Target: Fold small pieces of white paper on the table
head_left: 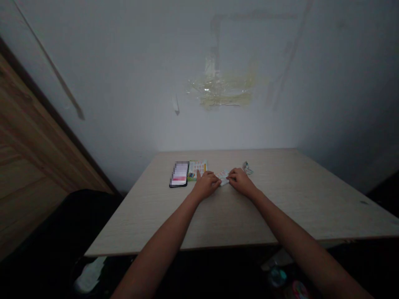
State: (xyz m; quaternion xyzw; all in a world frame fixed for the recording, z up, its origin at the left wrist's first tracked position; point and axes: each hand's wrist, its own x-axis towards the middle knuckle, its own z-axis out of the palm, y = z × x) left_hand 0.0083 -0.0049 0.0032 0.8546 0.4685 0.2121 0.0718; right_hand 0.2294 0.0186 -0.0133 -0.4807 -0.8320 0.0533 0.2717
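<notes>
A small white piece of printed paper (pixel 222 177), seemingly folded, lies on the table between my two hands. My left hand (pixel 205 185) holds its left end against the tabletop, one finger raised away from the others. At the right end, my right hand (pixel 241 181) pinches the paper between bent fingers; the fingertips are partly hidden. Just beyond my left hand is a colourful printed sheet (pixel 196 167), partly covered by that hand. A crumpled scrap of printed paper (pixel 247 168) sits behind my right hand.
A phone (pixel 180 174) with a lit screen lies left of the printed sheet. The pale wooden table (pixel 149 216) meets a wall (pixel 124 83) bearing clear tape (pixel 222 91). Wooden panelling (pixel 28 124) stands at the left, and dim objects sit below the table's front edge.
</notes>
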